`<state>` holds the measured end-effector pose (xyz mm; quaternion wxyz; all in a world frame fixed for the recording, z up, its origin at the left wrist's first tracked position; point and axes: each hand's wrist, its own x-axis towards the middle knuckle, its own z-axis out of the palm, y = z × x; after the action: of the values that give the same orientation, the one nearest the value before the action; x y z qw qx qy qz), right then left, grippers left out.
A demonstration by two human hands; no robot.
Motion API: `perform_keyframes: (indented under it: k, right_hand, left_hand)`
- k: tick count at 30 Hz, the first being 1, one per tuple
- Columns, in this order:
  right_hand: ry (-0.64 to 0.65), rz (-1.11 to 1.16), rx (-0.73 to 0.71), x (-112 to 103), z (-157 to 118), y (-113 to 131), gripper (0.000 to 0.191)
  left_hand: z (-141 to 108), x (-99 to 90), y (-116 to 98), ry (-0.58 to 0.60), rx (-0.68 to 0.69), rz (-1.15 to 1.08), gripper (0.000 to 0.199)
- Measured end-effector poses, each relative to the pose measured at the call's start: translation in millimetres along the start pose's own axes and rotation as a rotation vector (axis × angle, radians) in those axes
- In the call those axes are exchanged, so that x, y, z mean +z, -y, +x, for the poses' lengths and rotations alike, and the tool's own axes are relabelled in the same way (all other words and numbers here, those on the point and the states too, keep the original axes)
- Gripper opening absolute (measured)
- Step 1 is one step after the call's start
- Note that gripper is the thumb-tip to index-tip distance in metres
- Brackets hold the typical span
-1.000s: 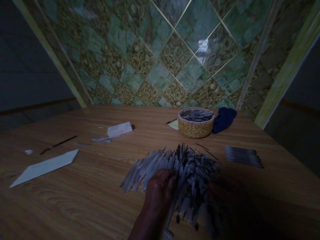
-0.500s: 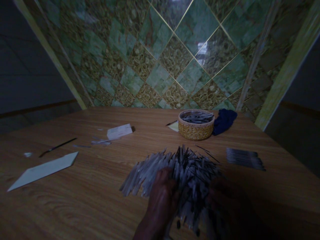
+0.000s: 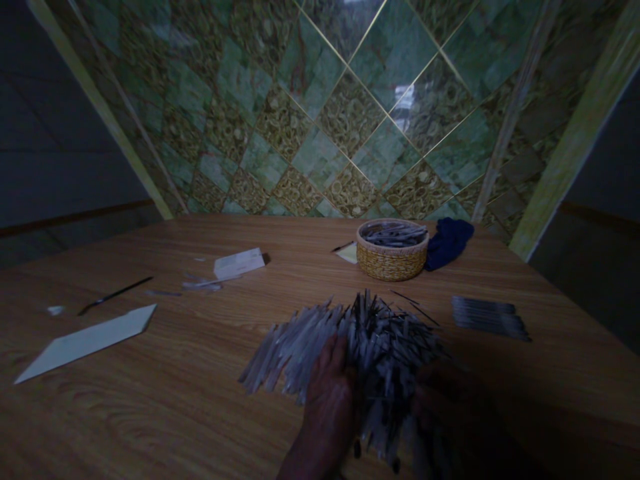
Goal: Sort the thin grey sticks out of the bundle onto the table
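Observation:
A large heap of thin sticks in pale, clear-looking sleeves (image 3: 300, 340) spreads over the table in front of me, with many dark sticks mixed in on its right side; their exact kind is too dim to make out. My left hand (image 3: 329, 387) lies on the middle of the heap, back up, fingers stretched forward and nothing visibly held. Deep shadow covers my right hand (image 3: 443, 393) at the heap's right edge, and its fingers barely show. Beyond it, a neat row of similar sleeved sticks (image 3: 489, 317) lies flat.
A woven basket (image 3: 393, 261) full of similar sticks stands at the back, beside a dark blue cloth (image 3: 450, 241). To the left lie a small white box (image 3: 239, 263), clear plastic strips (image 3: 203, 285), a dark thin tool (image 3: 117, 293) and a long pale card (image 3: 87, 341). A tiled wall (image 3: 320, 153) rises behind.
My left hand has turned flatter and shifted slightly right, its fingers straighter than before. The right hand stays near the same place. Nearby objects have not visibly moved.

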<state>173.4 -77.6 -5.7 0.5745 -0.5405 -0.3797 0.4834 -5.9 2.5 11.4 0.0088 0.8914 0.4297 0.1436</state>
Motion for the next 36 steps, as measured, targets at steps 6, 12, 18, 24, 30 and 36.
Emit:
perform_keyframes:
  k: [6, 12, 18, 24, 30, 36]
  right_hand:
    - [-0.004, -0.034, -0.049, -1.2, 0.0, -6.0, 0.021]
    - [0.011, -0.076, -0.063, -2.9, -0.4, -6.1, 0.024]
    - [0.008, 0.000, -0.035, -1.3, -0.9, -12.3, 0.031]
    - [-0.039, -0.257, -0.204, 0.4, -9.4, -4.5, 0.033]
    - [0.008, -0.620, -0.453, -11.1, -28.6, 24.7, 0.019]
    - [0.060, -0.838, -0.595, -15.3, -42.9, 44.0, 0.021]
  left_hand:
    - [-0.4, 3.1, -4.1, 0.028, 0.001, 0.000, 0.024]
    - [-3.6, 2.5, -1.8, -0.198, -0.032, -0.303, 0.022]
    - [-0.9, -3.5, -7.6, -0.349, -0.369, -1.117, 0.008]
    - [6.8, -7.1, -8.5, -0.282, -0.725, -1.720, 0.015]
    - [10.1, -10.9, -2.6, -0.292, -0.846, -1.892, 0.008]
    - [12.2, -6.9, 0.9, -0.319, -0.890, -1.903, 0.007]
